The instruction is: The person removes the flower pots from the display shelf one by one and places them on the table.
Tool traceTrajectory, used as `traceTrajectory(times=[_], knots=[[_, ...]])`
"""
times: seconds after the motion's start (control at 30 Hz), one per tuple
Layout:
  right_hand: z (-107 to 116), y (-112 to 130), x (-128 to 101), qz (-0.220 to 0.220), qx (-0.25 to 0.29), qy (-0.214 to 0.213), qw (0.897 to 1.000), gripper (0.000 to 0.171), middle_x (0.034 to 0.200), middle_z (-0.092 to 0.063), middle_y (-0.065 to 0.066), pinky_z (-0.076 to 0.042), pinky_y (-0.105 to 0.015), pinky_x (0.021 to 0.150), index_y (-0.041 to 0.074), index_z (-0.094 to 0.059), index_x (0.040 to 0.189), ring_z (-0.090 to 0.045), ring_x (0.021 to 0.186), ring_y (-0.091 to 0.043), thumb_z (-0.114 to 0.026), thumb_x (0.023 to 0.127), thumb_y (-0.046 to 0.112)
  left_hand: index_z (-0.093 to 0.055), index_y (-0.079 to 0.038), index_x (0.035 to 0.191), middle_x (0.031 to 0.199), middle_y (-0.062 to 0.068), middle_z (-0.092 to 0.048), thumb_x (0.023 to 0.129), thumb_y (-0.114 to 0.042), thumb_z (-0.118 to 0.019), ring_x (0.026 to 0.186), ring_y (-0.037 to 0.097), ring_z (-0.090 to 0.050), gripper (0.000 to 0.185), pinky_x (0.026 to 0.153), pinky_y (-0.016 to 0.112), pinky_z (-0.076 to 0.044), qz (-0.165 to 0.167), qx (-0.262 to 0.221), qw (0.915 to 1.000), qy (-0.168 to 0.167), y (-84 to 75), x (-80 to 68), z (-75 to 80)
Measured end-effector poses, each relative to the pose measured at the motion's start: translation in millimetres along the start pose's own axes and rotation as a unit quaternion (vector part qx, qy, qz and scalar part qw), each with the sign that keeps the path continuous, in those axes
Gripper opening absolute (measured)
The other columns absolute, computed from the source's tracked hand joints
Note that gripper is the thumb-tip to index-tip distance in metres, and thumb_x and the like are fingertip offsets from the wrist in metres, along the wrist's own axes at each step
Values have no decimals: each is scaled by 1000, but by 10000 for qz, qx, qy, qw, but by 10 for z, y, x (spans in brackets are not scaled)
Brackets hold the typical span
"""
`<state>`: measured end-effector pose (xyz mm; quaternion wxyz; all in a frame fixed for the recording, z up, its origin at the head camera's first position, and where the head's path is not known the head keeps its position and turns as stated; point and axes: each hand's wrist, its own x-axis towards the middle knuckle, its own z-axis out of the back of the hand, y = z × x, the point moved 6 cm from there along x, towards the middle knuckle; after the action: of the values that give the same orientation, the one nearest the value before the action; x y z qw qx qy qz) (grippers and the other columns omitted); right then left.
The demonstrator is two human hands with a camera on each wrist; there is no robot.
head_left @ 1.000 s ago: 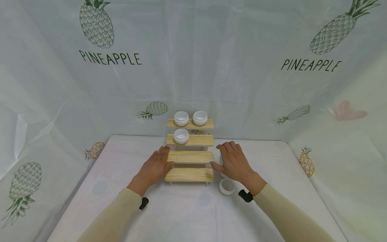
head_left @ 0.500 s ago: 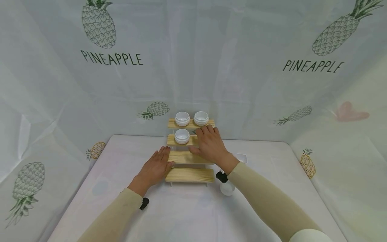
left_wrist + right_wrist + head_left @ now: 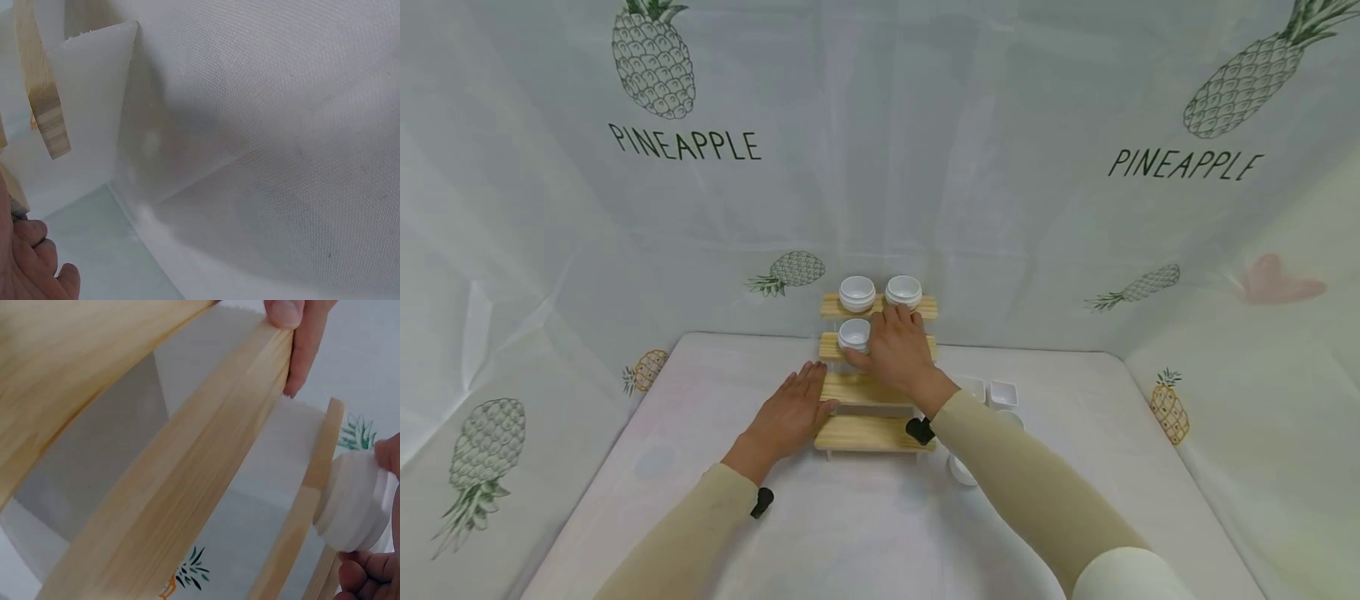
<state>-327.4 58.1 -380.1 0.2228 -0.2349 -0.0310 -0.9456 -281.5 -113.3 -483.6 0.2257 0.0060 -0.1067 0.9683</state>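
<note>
A four-tier wooden display stand has pale boards on clear supports. Its top board bears a white bowl on the left and another white bowl on the right. My right hand grips a third white bowl at the left of the second board from the top, thumb on one side and fingers on the other. My left hand rests along the stand's left side with fingers extended. Its thumb touches the front edge of a board.
On the table right of the stand are a square white dish, a second white dish and a round white bowl, partly behind the right arm. A pineapple-print cloth hangs behind and at the sides.
My right hand has moved left and away from me, from beside the stand to the second board, and now grips the bowl there. The left hand stays at the stand's side.
</note>
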Motion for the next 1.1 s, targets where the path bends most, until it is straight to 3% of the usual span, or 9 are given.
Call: traceTrajectory(times=[0.3,0.57,0.7,0.93,1.1], knots=[[-15,-92,-35,-456,294,766,9956,72,145,-59,-19,-50,-52,99,0,-67,115,-51,131,-37,-66,94,68,-18,7,166,172,25,-25,115,-48,-38,162,39,-20,77,132,55,-24,20,75,10000,41,4,6,2],[-24,-168,-62,-314,365,945,9944,70,136,-59,-16,-48,-51,96,1,-68,119,-50,127,-35,-68,92,66,-15,6,166,173,23,-23,115,-50,-36,163,37,-18,79,133,53,-22,60,89,9998,150,-7,13,-1],[-29,-204,-84,-306,372,950,9943,71,139,-58,-15,-49,-49,94,2,-66,121,-50,125,-34,-69,91,66,-15,6,166,173,24,-23,115,-50,-37,163,38,-18,79,132,54,-22,57,96,9998,132,-1,13,-9],[2,-184,-81,-254,385,969,9942,69,135,-61,-16,-49,-50,94,0,-67,115,-51,126,-33,-66,93,66,-17,6,166,173,24,-24,114,-49,-38,163,38,-19,79,132,54,-22,28,71,9999,116,-6,-6,-6],[75,-256,-128,-310,420,1067,9929,72,130,-62,-15,-49,-51,97,1,-66,123,-52,122,-34,-70,91,64,-16,7,166,173,24,-23,115,-49,-37,163,38,-18,78,132,54,-22,16,49,9999,94,-26,-2,12]])
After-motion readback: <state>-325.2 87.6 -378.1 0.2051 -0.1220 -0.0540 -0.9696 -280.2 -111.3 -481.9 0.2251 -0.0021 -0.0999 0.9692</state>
